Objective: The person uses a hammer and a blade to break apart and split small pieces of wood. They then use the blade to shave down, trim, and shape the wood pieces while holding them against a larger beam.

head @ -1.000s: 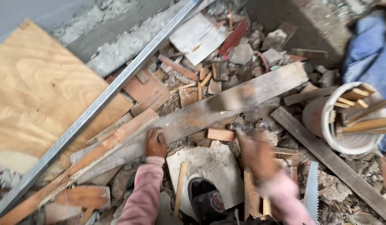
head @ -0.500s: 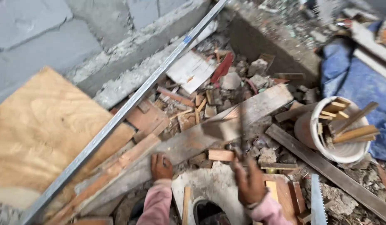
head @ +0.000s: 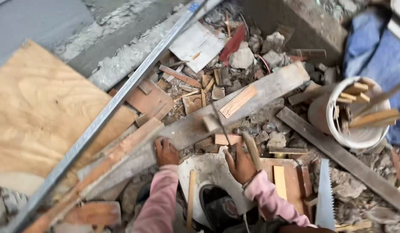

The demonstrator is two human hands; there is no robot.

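Observation:
My left hand (head: 165,151) presses flat on the near edge of a long grey plank (head: 260,92) that lies diagonally over the rubble. My right hand (head: 240,163) is shut on a tool with a wooden handle (head: 252,149); the handle sticks up just right of the fingers. A thin dark rod (head: 219,118) rises from near that hand across the plank; whether it belongs to the tool I cannot tell. A small wood block (head: 228,139) lies just above my right hand. Both sleeves are pink.
A plywood sheet (head: 36,108) lies left, with a long metal bar (head: 122,95) across it. A white bucket (head: 359,133) of wood sticks stands right, a handsaw (head: 325,194) and a dark plank (head: 342,157) below it. Rubble and scraps lie all around.
My right hand with the tool has shifted a little left and stopped blurring. My left hand stays on the plank. The view has drifted slightly.

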